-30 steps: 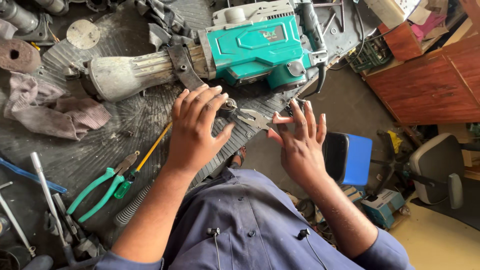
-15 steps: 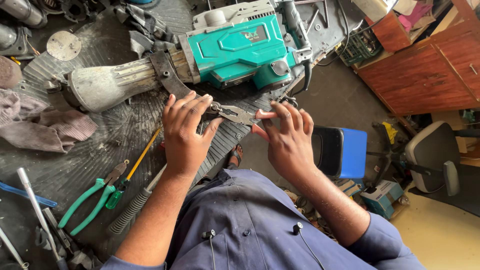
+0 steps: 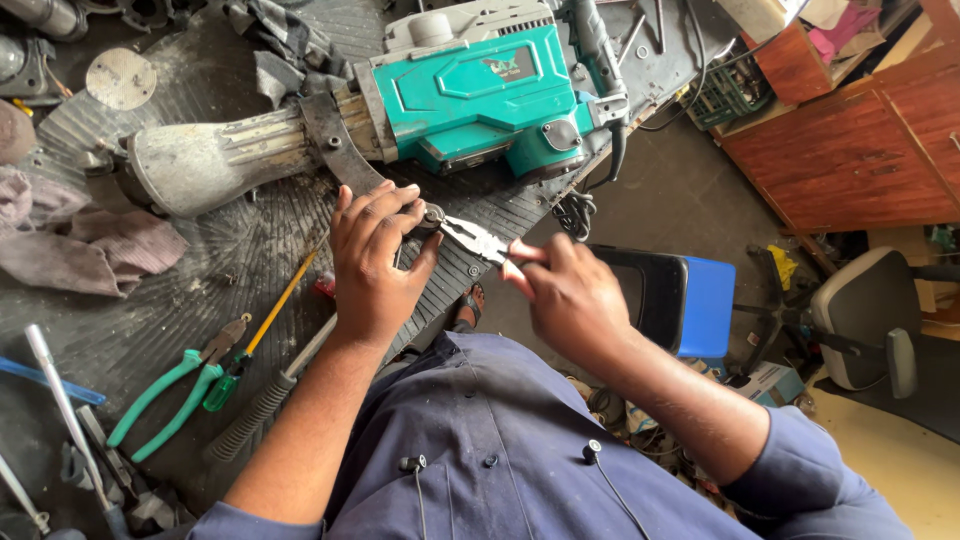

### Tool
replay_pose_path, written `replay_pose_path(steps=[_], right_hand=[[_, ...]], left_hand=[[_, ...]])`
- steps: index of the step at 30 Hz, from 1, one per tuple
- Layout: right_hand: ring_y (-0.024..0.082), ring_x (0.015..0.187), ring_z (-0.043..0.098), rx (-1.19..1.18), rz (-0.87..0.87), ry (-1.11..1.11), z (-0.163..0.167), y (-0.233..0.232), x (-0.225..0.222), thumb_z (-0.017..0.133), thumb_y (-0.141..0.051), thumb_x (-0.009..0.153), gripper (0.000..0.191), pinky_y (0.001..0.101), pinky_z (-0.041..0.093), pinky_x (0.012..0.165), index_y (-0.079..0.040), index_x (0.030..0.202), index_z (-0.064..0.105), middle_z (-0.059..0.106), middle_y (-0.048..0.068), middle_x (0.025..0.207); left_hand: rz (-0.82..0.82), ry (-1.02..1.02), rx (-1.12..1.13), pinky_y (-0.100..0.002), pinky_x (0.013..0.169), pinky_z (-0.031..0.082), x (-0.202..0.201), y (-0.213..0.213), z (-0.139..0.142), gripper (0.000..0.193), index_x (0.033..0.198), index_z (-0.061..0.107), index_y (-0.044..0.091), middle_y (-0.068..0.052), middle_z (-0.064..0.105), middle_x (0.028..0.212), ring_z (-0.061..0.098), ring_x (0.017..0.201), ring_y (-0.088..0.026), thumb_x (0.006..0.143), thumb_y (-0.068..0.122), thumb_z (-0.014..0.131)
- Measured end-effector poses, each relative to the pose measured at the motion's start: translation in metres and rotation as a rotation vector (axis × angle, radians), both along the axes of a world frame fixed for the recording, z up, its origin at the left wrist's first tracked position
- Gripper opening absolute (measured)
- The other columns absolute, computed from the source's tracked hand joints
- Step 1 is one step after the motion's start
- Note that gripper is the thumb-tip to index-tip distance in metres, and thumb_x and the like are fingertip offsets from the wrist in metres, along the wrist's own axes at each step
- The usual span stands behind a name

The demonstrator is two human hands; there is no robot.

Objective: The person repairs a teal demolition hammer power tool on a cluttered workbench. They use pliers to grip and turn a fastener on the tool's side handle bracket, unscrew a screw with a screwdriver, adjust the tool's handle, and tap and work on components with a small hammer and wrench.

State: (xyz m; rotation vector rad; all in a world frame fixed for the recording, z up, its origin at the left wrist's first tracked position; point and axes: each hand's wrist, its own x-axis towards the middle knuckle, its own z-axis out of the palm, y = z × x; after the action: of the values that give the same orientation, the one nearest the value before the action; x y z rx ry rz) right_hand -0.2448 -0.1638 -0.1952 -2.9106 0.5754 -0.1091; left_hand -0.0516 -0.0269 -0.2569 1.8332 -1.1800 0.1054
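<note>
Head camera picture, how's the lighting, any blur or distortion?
Head view: soft, even daylight with no harsh glare; the teal demolition hammer, pliers and both hands are sharp; wide-angle bending shows at the edges, where the wooden cabinet leans.

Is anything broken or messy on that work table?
Messy, yes. The big teal power tool lies on its side, its grey metal nose scuffed and grimy. Crumpled rags and green-handled pliers lie scattered on the dusty bench. Nothing looks spilled.

Two pliers [image 3: 470, 236]; one breaker [image 3: 400, 110]
</note>
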Motion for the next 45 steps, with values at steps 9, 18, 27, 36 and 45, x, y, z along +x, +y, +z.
replay_pose_path(steps=[9, 18, 27, 36, 45], right_hand=[[0.016, 0.083, 0.049, 2.871, -0.069, 0.160, -0.046, -0.013, -0.017, 0.062, -0.007, 0.101, 0.012, 0.0284, 0.042, 0.071, -0.005, 0.109, 0.071, 0.049, 0.006, 0.104], [0.035, 0.109, 0.064, 2.413, -0.044, 0.180, -0.040, -0.022, -0.019, 0.065, -0.006, 0.081, 0.039, 0.0448, 0.055, 0.092, 0.005, 0.119, 0.066, 0.064, 0.023, 0.125], [0.037, 0.119, 0.052, 0.087, -0.013, -0.034, -0.016, -0.006, -0.013, 0.068, -0.014, 0.084, 0.037, 0.0502, 0.040, 0.101, -0.012, 0.121, 0.068, 0.054, 0.016, 0.131], [0.032, 0.126, 0.049, -0.036, -0.001, -0.136, -0.006, -0.003, -0.003, 0.069, -0.014, 0.087, 0.032, 0.0513, 0.034, 0.105, -0.013, 0.119, 0.070, 0.054, 0.008, 0.134], [0.033, 0.125, 0.050, 0.066, -0.002, -0.093, 0.002, 0.004, 0.002, 0.067, -0.014, 0.088, 0.034, 0.0495, 0.037, 0.103, -0.010, 0.122, 0.070, 0.057, 0.011, 0.134]], left_hand=[[-0.004, -0.018, 0.026, -0.057, 0.128, 0.026, -0.002, 0.005, 0.002, 0.029, 0.111, 0.070, 0.010, -0.002, 0.068, 0.131, 0.058, 0.134, -0.027, 0.087, 0.013, 0.086], [0.040, -0.089, 0.060, -0.048, 0.119, 0.030, 0.002, 0.013, 0.007, 0.029, 0.114, 0.072, 0.012, 0.000, 0.069, 0.132, 0.060, 0.132, -0.021, 0.089, 0.019, 0.086], [0.052, -0.086, 0.042, -0.043, 0.112, 0.032, -0.001, 0.006, 0.010, 0.032, 0.118, 0.071, 0.012, 0.000, 0.068, 0.134, 0.059, 0.133, -0.021, 0.090, 0.019, 0.085], [0.061, -0.082, 0.060, -0.044, 0.110, 0.031, -0.002, 0.000, 0.012, 0.034, 0.115, 0.070, 0.013, 0.002, 0.068, 0.131, 0.058, 0.132, -0.020, 0.086, 0.017, 0.087], [0.067, -0.099, 0.044, -0.044, 0.110, 0.031, -0.002, 0.000, 0.009, 0.035, 0.115, 0.070, 0.014, 0.002, 0.067, 0.132, 0.058, 0.133, -0.020, 0.086, 0.018, 0.088]])
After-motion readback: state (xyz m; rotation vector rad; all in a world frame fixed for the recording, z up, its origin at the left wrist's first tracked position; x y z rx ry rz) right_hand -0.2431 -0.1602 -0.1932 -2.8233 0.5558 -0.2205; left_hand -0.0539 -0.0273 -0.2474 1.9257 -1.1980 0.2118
